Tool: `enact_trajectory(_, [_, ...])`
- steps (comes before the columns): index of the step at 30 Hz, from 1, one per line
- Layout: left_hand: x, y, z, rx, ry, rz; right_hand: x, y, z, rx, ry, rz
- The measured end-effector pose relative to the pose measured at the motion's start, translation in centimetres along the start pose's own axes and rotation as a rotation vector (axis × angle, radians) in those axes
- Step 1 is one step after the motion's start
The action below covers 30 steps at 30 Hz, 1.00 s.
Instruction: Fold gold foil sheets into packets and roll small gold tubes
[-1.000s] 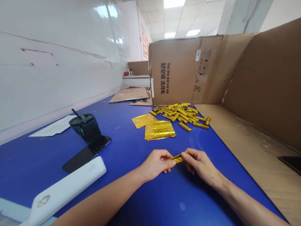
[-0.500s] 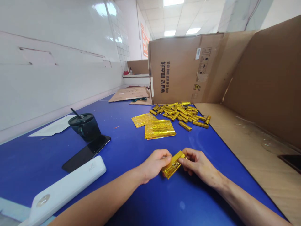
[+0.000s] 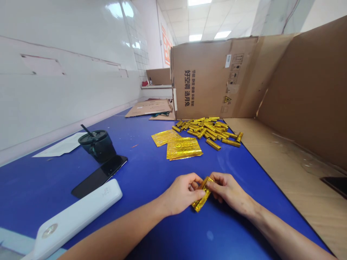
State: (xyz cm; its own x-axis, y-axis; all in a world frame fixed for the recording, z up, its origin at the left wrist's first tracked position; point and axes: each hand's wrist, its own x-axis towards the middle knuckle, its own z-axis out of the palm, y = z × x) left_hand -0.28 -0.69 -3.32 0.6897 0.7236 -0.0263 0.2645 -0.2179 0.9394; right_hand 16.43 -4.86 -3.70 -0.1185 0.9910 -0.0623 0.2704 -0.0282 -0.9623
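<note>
Both hands hold a folded piece of gold foil (image 3: 202, 195) between their fingers and thumbs, just above the blue work surface (image 3: 151, 169). My left hand (image 3: 182, 193) pinches its left side, and my right hand (image 3: 226, 189) pinches its right side. The fingers hide part of the foil. Ahead lies a heap of small rolled gold foil tubes (image 3: 208, 129). Two flat gold foil sheets (image 3: 184, 148) lie just left of that heap, the nearer one partly overlapping the other.
A dark lidded cup with a straw (image 3: 97, 146) stands left of my hands beside a black phone (image 3: 100, 177) and a long white case (image 3: 77, 211). A white paper sheet (image 3: 61, 146) lies behind them. Upright cardboard panels (image 3: 214, 77) border the far and right sides.
The foil has gone from a narrow strip lying crosswise to a wider folded piece, now tilted with its lower end toward me. My hands have moved closer together.
</note>
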Motion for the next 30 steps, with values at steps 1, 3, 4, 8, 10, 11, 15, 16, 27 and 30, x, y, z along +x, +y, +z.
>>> enact_trajectory(1, [0.09,-0.02,-0.05,-0.038,-0.003,-0.009,0.01,-0.09,0.02,0.018,0.007,0.001])
enact_trajectory(3, [0.29,-0.06,-0.19,-0.155,0.0,-0.034,0.03,-0.25,0.04,0.079,0.036,-0.008])
enact_trajectory(4, [0.38,-0.06,-0.26,-0.222,0.007,-0.052,0.06,-0.3,0.05,0.119,0.055,-0.021])
enact_trajectory(8, [0.52,0.06,-0.48,-0.409,0.032,-0.148,0.24,-0.15,-0.11,0.271,0.119,-0.086])
enact_trajectory(10, [0.5,0.14,-0.51,-0.427,0.042,-0.168,0.33,0.01,-0.25,0.304,0.122,-0.093])
enact_trajectory(11, [0.47,0.18,-0.5,-0.425,0.05,-0.168,0.36,0.07,-0.31,0.312,0.122,-0.093])
enact_trajectory(15, [0.36,0.28,-0.39,-0.417,0.062,-0.156,0.33,-0.04,-0.4,0.313,0.114,-0.096])
enact_trajectory(16, [0.35,0.3,-0.36,-0.417,0.059,-0.157,0.3,-0.11,-0.38,0.303,0.103,-0.094])
enact_trajectory(27, [0.5,-0.41,-0.11,-0.17,0.109,-0.015,0.04,-0.29,-0.39,0.325,0.068,-0.132])
enact_trajectory(30, [0.38,-0.49,-0.05,-0.16,0.138,0.01,0.06,-0.45,-0.31,0.237,0.087,-0.12])
